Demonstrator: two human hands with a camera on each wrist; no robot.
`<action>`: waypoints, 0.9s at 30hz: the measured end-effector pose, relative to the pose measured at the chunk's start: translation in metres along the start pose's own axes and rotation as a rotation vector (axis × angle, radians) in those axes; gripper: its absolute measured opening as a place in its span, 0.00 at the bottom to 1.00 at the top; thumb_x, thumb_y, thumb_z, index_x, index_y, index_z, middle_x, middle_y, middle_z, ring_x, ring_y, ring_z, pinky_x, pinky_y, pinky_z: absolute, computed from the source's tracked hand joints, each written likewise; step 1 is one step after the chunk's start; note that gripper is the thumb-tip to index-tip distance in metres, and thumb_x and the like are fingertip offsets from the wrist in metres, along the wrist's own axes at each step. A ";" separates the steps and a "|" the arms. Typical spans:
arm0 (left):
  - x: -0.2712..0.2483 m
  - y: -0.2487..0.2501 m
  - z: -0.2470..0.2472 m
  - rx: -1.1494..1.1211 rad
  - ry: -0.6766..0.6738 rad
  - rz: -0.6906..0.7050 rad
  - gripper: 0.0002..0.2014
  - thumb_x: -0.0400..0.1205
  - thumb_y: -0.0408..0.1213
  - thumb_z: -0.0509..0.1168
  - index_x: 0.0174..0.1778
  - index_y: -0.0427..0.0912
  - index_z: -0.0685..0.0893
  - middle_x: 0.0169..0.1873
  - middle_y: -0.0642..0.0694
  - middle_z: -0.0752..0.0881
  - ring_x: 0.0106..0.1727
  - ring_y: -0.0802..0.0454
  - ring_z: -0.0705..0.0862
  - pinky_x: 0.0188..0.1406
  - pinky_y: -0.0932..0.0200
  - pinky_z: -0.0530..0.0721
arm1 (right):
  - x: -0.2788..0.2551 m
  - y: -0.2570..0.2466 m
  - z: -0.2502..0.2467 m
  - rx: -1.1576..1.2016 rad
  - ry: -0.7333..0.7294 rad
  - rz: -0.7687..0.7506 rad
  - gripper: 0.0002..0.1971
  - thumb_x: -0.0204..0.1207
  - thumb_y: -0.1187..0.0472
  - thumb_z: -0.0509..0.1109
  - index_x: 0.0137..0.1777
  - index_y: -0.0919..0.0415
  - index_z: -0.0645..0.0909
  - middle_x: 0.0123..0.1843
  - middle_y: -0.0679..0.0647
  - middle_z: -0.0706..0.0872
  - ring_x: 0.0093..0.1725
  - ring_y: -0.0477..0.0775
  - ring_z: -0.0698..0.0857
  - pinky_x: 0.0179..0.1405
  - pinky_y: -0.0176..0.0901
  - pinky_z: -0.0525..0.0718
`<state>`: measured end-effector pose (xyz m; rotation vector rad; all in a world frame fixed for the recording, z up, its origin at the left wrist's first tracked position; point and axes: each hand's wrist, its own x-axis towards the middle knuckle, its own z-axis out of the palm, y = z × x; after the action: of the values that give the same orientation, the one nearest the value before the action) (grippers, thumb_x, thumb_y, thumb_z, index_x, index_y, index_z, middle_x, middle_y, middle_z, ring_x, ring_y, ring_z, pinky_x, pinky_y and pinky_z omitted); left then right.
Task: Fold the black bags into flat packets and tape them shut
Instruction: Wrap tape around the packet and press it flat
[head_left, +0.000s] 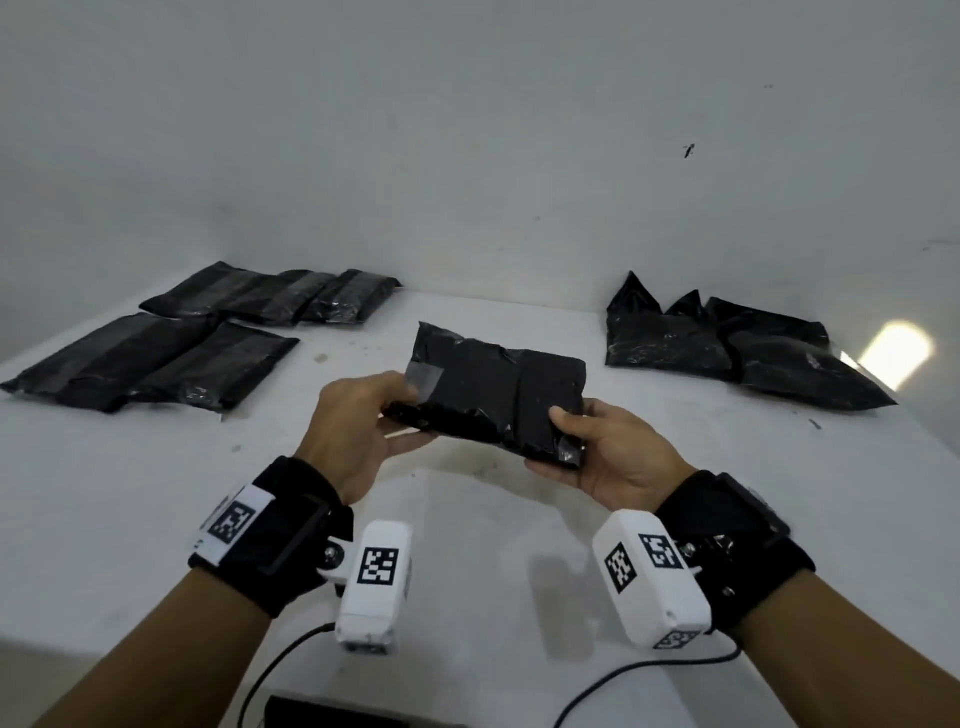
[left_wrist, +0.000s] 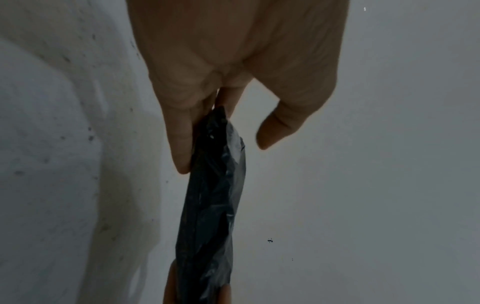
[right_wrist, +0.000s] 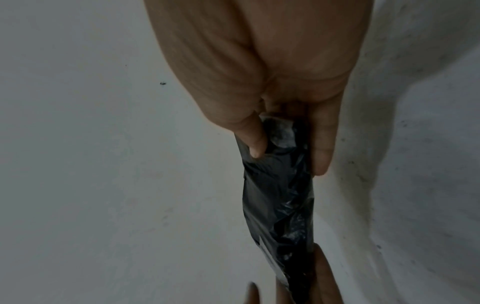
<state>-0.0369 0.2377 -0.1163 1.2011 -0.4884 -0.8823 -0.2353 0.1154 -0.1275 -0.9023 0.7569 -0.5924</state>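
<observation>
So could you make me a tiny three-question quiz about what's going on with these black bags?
1. True or false: both hands hold the packet above the table.
2. Which pile looks already folded flat? A) left pile B) right pile
3. Fill in: a strip of ____ shows on the packet by the left hand.

Key: 1 true; 2 A; 3 tape. The right hand grips the other end.

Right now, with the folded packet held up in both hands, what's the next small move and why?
Probably set the packet down with the finished packets on the left. It already looks folded flat, with tape showing under the left hand, and the right hand grips the other end. Unfolded bags wait on the right.
</observation>
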 end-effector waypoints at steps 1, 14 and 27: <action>0.000 -0.001 -0.003 0.004 0.002 -0.018 0.06 0.81 0.28 0.64 0.42 0.29 0.84 0.39 0.36 0.83 0.41 0.40 0.88 0.43 0.44 0.90 | 0.001 0.001 0.000 -0.018 -0.001 -0.015 0.09 0.81 0.71 0.68 0.59 0.65 0.78 0.56 0.66 0.88 0.47 0.62 0.91 0.36 0.56 0.91; 0.004 -0.020 -0.014 0.225 0.186 0.117 0.07 0.82 0.26 0.69 0.41 0.24 0.86 0.35 0.33 0.89 0.35 0.43 0.89 0.31 0.55 0.89 | -0.001 0.006 0.004 -0.114 -0.091 -0.102 0.09 0.79 0.72 0.70 0.56 0.63 0.79 0.48 0.63 0.91 0.43 0.59 0.92 0.38 0.54 0.91; 0.000 -0.019 -0.004 0.191 -0.043 0.026 0.09 0.86 0.34 0.65 0.48 0.30 0.84 0.43 0.38 0.89 0.37 0.49 0.91 0.29 0.54 0.89 | 0.000 0.012 0.003 -0.094 -0.079 -0.112 0.12 0.80 0.70 0.70 0.62 0.64 0.79 0.53 0.65 0.91 0.46 0.59 0.92 0.38 0.51 0.91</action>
<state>-0.0401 0.2384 -0.1355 1.3481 -0.6328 -0.8553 -0.2315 0.1229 -0.1362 -1.0535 0.6706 -0.6199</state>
